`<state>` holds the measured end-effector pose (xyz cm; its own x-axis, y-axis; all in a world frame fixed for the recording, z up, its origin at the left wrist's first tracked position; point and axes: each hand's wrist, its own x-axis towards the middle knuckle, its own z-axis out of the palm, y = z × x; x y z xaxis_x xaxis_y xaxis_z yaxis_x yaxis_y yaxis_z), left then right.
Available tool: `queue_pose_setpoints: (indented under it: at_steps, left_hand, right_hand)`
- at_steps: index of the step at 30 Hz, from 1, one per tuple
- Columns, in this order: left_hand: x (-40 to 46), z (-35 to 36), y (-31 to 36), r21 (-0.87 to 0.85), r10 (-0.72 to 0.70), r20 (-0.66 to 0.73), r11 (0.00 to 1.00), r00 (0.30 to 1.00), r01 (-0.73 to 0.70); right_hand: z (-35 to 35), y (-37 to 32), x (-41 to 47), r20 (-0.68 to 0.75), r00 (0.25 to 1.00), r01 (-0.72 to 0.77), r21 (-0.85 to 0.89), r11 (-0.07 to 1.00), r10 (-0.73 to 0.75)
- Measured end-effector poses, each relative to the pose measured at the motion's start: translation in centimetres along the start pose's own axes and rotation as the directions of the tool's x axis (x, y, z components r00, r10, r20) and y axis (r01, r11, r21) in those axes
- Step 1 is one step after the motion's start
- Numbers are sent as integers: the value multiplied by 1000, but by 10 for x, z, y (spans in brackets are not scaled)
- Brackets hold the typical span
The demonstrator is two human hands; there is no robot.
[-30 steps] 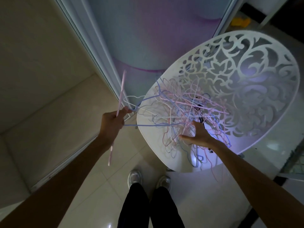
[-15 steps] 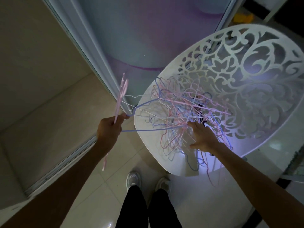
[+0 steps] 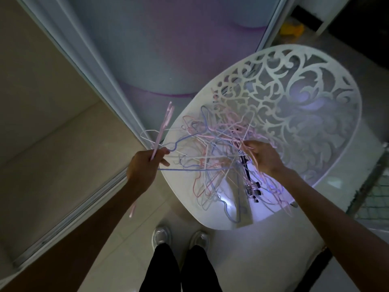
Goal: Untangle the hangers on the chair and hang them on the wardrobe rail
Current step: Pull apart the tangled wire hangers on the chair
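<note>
The left hand (image 3: 145, 167) is closed around a few pink hangers (image 3: 162, 131), held near their middle so that they stand almost upright, their tops rising beside the sliding door frame (image 3: 101, 85) and their lower ends reaching past the wrist; a blue hanger (image 3: 189, 169) runs from this hand back into the heap. The right hand (image 3: 263, 158) reaches into the tangled pile of hangers (image 3: 214, 157), its fingers curled around several pink wires at the top of the pile. The pile, a mix of pink, blue and white wire, lies on the seat of the white chair (image 3: 305, 106) with the cut-out floral back. The person's shoes (image 3: 181, 239) stand on the tiled floor (image 3: 117, 239) just in front of the chair.
</note>
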<state>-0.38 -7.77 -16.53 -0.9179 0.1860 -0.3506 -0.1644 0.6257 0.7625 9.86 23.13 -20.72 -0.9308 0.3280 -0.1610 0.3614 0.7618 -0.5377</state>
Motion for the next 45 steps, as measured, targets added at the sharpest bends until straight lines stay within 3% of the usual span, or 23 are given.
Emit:
queue_pose_setpoints:
  at_steps: [4, 7, 10, 14, 19, 21, 24, 26, 29, 33, 35, 39, 42, 45]
  left_hand:
    - [11, 8, 13, -7, -24, -10, 1000, 1000, 24]
    - [19, 12, 13, 51, -75, -16, 996, 997, 76]
    - [25, 11, 6, 143, -131, -27, 981, 991, 133]
    - [22, 10, -1, 143, -123, -44, 981, 991, 129]
    - [23, 2, -6, 157, -134, -2, 979, 991, 133]
    - [26, 3, -5, 172, -149, 66, 976, 987, 136]
    - [26, 11, 0, 264, -139, 170, 960, 976, 91]
    - [26, 16, 4, 303, -144, 158, 949, 977, 90]
    - [25, 16, 10, 215, -181, 50, 962, 982, 167]
    - [22, 6, 23, 131, -144, -95, 979, 985, 155]
    - [19, 5, 35, 102, -97, -129, 989, 987, 110]
    - [30, 35, 45, 65, -54, -64, 996, 996, 58]
    - [44, 73, 39, 202, -130, 21, 972, 991, 123]
    - [49, 104, 29, 300, -190, 41, 939, 981, 170]
  right_hand:
    - [-16, -6, 8, 2, 998, 56, -109, 992, -56]
    - [-26, -9, 12, 105, 994, 46, -181, 982, -27]
    - [-40, -14, 18, -102, 995, 13, -82, 997, -21]
    - [-35, -20, 36, -102, 994, -31, 40, 999, 35]
    - [-33, -15, 41, -313, 943, -99, 54, 994, 112]
    - [-36, -16, 37, -305, 941, -100, 164, 982, 146]
    - [-42, -20, 28, -178, 956, -160, 352, 922, 233]
    - [-41, -15, 22, -192, 957, -150, 311, 939, 217]
    - [-28, -16, 10, -170, 980, -73, 165, 984, 101]
    - [15, -23, -12, -29, 993, -100, 242, 965, 110]
    - [40, -24, -24, -56, 995, -70, 206, 976, 84]
    - [75, -31, -35, -91, 996, 3, 34, 999, 0]
    - [95, -32, -43, -169, 984, 38, -51, 998, -46]
    - [106, -23, -49, -119, 984, 126, -70, 990, -134]
